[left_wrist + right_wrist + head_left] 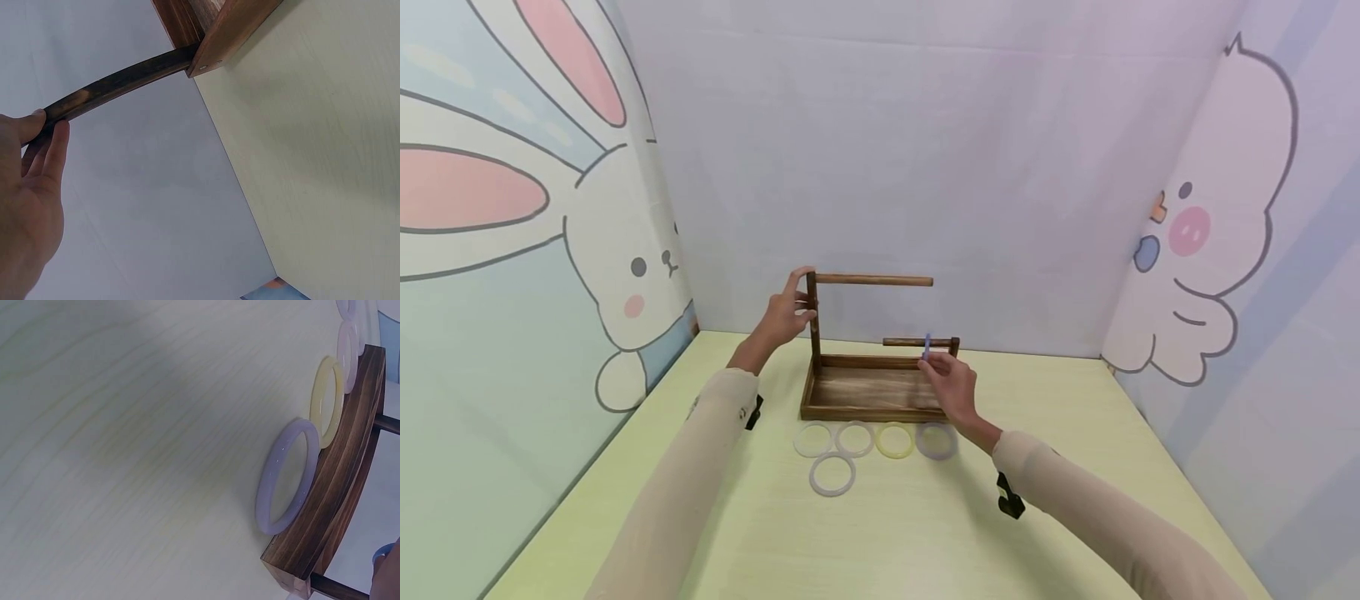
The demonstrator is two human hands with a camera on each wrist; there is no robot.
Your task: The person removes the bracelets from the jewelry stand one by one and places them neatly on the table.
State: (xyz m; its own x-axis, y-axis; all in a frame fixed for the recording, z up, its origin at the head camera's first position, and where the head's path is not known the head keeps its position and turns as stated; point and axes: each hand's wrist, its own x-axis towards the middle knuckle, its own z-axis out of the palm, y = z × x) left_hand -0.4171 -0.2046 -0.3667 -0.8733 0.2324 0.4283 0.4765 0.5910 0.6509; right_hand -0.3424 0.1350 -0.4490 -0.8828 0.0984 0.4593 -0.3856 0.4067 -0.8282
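Observation:
A dark wooden rack (876,414) with a tray base has a tall post (814,337) at its left carrying a long upper bar (874,280). On its right side a short post bears a lower bar (901,342). My left hand (782,317) holds the tall post near its top, thumb on one side and fingers on the other in the left wrist view (34,187). Between thumb and fingertips, my right hand (955,387) pinches a blue ring (927,340), which stands upright and overlaps the lower bar. Only a sliver of that ring shows in the right wrist view.
Before the rack lie a purple ring (267,487), a yellow ring (317,394) and several pale rings, one pale ring (832,493) nearer me. The pale table (880,550) meets a plain back wall (880,167) and side walls with cartoon animals.

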